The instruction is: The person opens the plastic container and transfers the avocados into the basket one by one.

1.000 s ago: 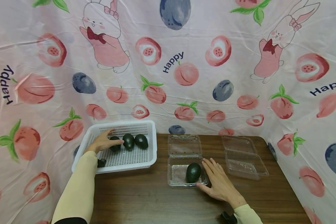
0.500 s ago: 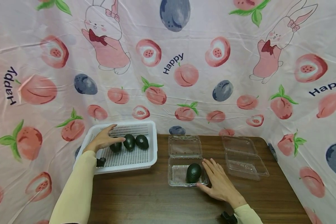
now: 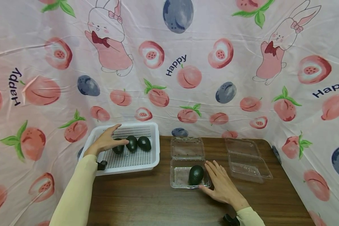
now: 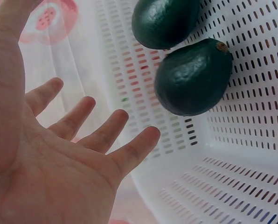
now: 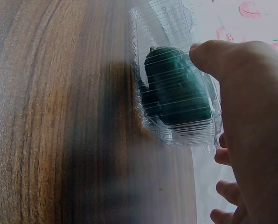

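My left hand (image 3: 107, 142) is over the left part of a white perforated basket (image 3: 124, 164), fingers spread with nothing held. Its thumb partly covers the leftmost of three dark green avocados (image 3: 132, 143) in the head view. Two avocados (image 4: 195, 77) show in the left wrist view, apart from the fingers. A clear plastic clamshell box (image 3: 180, 175), lid folded back, holds one avocado (image 3: 196, 175) at its right side. My right hand (image 3: 223, 186) lies along the box's right side, with the thumb (image 5: 209, 58) at the rim and the fingers straight.
A second clear clamshell box (image 3: 247, 168) lies open at the right of the brown wooden table (image 3: 147, 201). Behind and at both sides hangs a fruit-and-rabbit printed cloth (image 3: 192, 40). The basket stands against the cloth at the back left.
The head view has shifted slightly, so the scene sits a little further right and lower. My left hand remains spread over the basket, and the right hand stays at the box.
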`<state>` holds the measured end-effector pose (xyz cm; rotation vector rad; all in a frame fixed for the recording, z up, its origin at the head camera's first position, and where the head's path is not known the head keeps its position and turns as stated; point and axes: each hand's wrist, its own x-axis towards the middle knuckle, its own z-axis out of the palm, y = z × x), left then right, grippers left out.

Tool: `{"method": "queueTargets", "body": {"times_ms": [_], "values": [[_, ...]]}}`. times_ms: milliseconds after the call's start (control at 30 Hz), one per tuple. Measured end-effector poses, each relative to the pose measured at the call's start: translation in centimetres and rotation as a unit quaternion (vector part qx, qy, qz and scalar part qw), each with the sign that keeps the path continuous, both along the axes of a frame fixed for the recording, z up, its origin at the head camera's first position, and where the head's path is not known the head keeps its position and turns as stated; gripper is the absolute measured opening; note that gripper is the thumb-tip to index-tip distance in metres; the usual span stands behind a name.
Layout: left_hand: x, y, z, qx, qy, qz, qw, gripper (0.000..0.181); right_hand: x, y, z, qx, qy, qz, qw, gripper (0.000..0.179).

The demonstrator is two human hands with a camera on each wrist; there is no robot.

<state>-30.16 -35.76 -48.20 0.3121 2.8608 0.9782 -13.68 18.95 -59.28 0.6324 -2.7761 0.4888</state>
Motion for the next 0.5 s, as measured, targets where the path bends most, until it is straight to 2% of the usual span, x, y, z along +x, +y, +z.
{"method": "queueTargets", "body": {"times_ms": [300,500], "values": [[0.9,1.6,1.3,-0.008,0.028,-0.023,0.9993,0.115,-0.1,0.1,0.1,0.000,-0.017,-0.003,0.9999,0.097],[1.4,3.2,2.2,-0.020,0.071,-0.050,0.9960,0.112,-0.1,0.1,0.0,0.002,-0.017,-0.004,0.9998,0.097]]}}
